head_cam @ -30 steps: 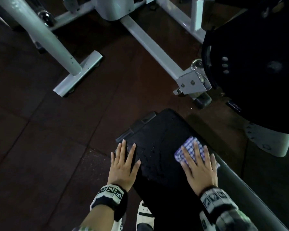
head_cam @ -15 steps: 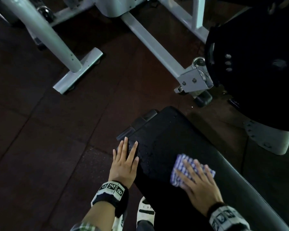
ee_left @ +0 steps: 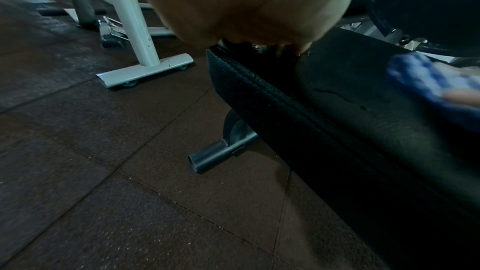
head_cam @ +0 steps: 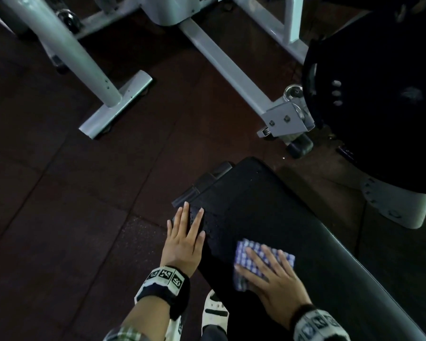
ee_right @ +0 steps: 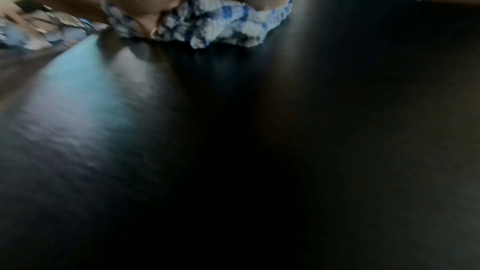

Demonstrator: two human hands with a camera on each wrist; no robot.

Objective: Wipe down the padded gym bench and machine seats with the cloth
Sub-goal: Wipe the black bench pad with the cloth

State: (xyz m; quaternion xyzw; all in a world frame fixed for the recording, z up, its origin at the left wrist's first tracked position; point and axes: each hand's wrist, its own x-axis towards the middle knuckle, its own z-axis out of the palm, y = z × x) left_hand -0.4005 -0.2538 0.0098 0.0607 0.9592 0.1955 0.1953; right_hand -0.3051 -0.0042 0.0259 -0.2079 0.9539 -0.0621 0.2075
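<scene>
Nearest you, your right hand (head_cam: 276, 281) lies flat with fingers spread on the blue-checked cloth (head_cam: 261, 262), pressing it onto the black padded bench (head_cam: 268, 205) rather than gripping it. The cloth sits on the pad's top, toward its left edge, bunched under your palm in the right wrist view. It looks thin, soft and light, so expect it to crumple and slide out from under a loose palm; keep the fingers wide over its middle and press evenly. The pad's vinyl looks smooth and a little slick, with small droplets showing near the end, so the cloth should glide easily.

Just to the left, your left hand (head_cam: 185, 239) rests open, fingers straight, on the bench's side edge near the corner, bracing it.

Beyond the pad's end are the dark rubber floor tiles (head_cam: 84, 193), then the pale machine frame (head_cam: 221, 62) and a large black weight plate (head_cam: 384, 94) to the right.
</scene>
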